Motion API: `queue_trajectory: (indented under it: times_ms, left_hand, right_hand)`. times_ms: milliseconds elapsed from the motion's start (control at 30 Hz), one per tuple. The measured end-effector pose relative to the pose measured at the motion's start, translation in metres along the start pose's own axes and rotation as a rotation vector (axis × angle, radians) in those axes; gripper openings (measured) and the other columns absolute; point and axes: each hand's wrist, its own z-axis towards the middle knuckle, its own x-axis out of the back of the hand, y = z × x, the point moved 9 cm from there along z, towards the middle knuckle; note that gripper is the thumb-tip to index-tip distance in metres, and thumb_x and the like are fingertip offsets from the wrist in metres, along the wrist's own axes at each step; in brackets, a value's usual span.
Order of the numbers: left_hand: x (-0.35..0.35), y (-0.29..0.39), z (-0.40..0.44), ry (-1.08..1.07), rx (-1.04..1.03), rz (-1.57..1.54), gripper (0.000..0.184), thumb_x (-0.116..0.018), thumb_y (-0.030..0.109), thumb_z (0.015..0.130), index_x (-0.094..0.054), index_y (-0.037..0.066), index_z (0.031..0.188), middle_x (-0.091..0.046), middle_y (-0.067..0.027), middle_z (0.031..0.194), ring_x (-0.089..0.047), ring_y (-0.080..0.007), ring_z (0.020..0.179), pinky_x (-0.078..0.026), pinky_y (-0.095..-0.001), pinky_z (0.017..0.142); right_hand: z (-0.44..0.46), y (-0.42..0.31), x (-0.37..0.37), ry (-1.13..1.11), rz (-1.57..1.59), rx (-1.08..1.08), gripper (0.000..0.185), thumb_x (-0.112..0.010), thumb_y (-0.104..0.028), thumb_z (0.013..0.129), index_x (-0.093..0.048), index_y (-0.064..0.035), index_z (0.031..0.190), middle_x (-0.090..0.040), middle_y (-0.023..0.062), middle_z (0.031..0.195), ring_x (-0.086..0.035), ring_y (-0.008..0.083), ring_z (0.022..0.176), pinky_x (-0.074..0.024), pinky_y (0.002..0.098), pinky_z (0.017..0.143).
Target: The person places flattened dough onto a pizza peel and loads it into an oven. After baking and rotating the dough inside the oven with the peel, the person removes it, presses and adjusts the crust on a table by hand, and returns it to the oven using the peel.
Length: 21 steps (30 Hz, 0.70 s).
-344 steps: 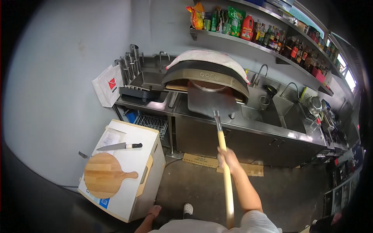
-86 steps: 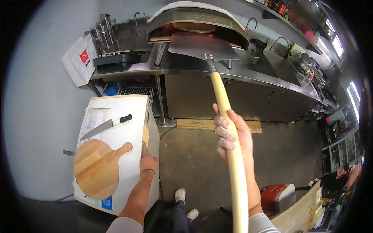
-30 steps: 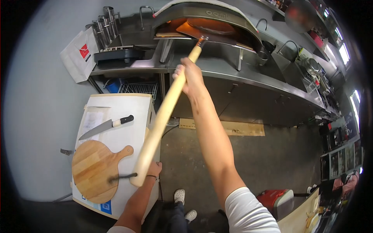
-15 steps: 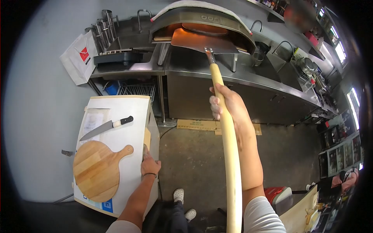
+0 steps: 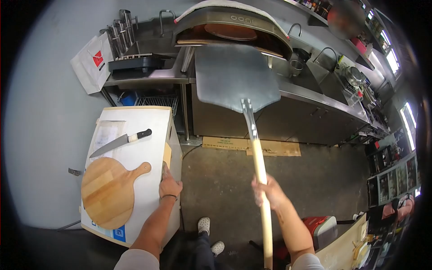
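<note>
Peel; right fingers around handle

A kitchen with a dark floor. A pizza oven stands on a long steel surface with sinks; nearby, a white surface carries a large knife and round wooden board.
</note>
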Motion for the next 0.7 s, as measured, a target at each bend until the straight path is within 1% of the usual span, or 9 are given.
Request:
queue_trajectory:
  times_ms: [67, 100, 200, 267, 467, 567, 633, 667, 700]
  left_hand:
    - [0.002, 0.003, 0.001, 0.022, -0.01, 0.01, 0.093, -0.064, 0.028, 0.069, -0.015, -0.001, 0.143, -0.05, -0.0228, 0.124, -0.063, -0.0299, 0.09, -0.053, -0.0352, 0.078]
    - [0.003, 0.003, 0.0, 0.003, 0.004, 0.012, 0.093, -0.064, 0.028, 0.07, -0.014, -0.001, 0.143, -0.05, -0.0223, 0.123, -0.062, -0.0302, 0.09, -0.052, -0.0355, 0.079]
    - [0.003, 0.003, -0.002, 0.02, -0.007, 0.0, 0.091, -0.062, 0.026, 0.07, -0.013, -0.002, 0.142, -0.053, -0.0234, 0.115, -0.061, -0.0329, 0.09, -0.051, -0.0377, 0.08]
    - [0.007, 0.008, -0.003, 0.058, -0.035, -0.009, 0.09, -0.06, 0.025, 0.071, -0.013, -0.003, 0.142, -0.055, -0.0251, 0.109, -0.061, -0.0352, 0.088, -0.051, -0.0396, 0.081]
    - [0.004, 0.007, -0.006, 0.037, -0.008, 0.028, 0.091, -0.064, 0.027, 0.072, -0.014, -0.001, 0.142, -0.053, -0.0211, 0.116, -0.06, -0.0324, 0.094, -0.05, -0.0365, 0.082]
    - [0.009, 0.005, -0.009, 0.098, -0.022, -0.026, 0.081, -0.064, 0.023, 0.073, -0.024, -0.003, 0.138, -0.054, -0.0199, 0.113, -0.06, -0.0322, 0.092, -0.049, -0.0391, 0.082]
    - [0.04, 0.036, -0.039, 0.707, -0.502, 0.12, 0.064, -0.061, 0.018, 0.075, -0.036, -0.002, 0.131, -0.057, -0.0172, 0.105, -0.06, -0.0313, 0.085, -0.049, -0.0412, 0.08]
    - [0.041, 0.037, -0.046, 0.713, -0.504, 0.124, 0.064, -0.061, 0.018, 0.075, -0.036, -0.002, 0.131, -0.057, -0.0172, 0.105, -0.06, -0.0313, 0.085, -0.049, -0.0412, 0.08]
    - [0.042, 0.036, -0.051, 0.652, -0.469, -0.109, 0.057, -0.06, 0.014, 0.076, -0.039, -0.002, 0.127, -0.058, -0.0146, 0.102, -0.06, -0.0281, 0.086, -0.049, -0.0395, 0.08]
  right_hand:
    - [-0.019, 0.06, 0.018, -0.062, 0.103, -0.132, 0.01, -0.057, -0.002, 0.083, -0.048, -0.0058, 0.084, -0.048, 0.0031, 0.056, -0.048, 0.0144, 0.04, -0.044, 0.0272, 0.038]
    - [-0.032, 0.089, 0.029, 0.081, 0.095, -0.195, 0.009, -0.056, -0.001, 0.083, -0.048, -0.0047, 0.084, -0.049, 0.003, 0.057, -0.049, 0.0136, 0.041, -0.044, 0.0269, 0.04]
    - [-0.066, 0.169, 0.053, 0.222, -0.144, -0.2, 0.009, -0.058, -0.002, 0.084, -0.05, -0.0055, 0.085, -0.047, 0.0016, 0.055, -0.043, 0.0106, 0.038, -0.0341, 0.0253, 0.034]
    - [-0.089, 0.208, 0.043, 0.222, -0.088, -0.307, 0.012, -0.058, 0.0, 0.082, -0.047, -0.0047, 0.083, -0.048, 0.0025, 0.055, -0.043, 0.01, 0.037, -0.0338, 0.0259, 0.033]
    - [-0.127, 0.34, 0.053, 0.025, 0.491, -0.619, 0.01, -0.054, -0.003, 0.085, -0.046, -0.0084, 0.08, -0.035, -0.0043, 0.051, -0.032, 0.0068, 0.038, -0.0284, 0.0222, 0.035]
    - [-0.162, 0.385, 0.047, -0.044, 0.805, -0.8, 0.008, -0.05, -0.004, 0.087, -0.045, -0.0083, 0.081, -0.033, -0.0051, 0.054, -0.033, 0.0052, 0.04, -0.0283, 0.0207, 0.037]
    - [-0.179, 0.432, 0.06, -0.068, 0.817, -0.825, 0.017, -0.048, -0.007, 0.088, -0.041, -0.0111, 0.073, -0.033, -0.0058, 0.054, -0.032, 0.0052, 0.041, -0.0275, 0.0205, 0.038]
    - [-0.183, 0.446, 0.062, -0.088, 0.831, -0.853, 0.026, -0.047, -0.01, 0.089, -0.037, -0.0139, 0.065, -0.032, -0.0065, 0.054, -0.031, 0.0052, 0.041, -0.0266, 0.0202, 0.039]
    - [-0.189, 0.438, 0.06, -0.064, 0.816, -0.837, 0.028, -0.045, -0.011, 0.09, -0.036, -0.0138, 0.064, -0.031, -0.0063, 0.054, -0.03, 0.0054, 0.041, -0.0258, 0.0198, 0.039]
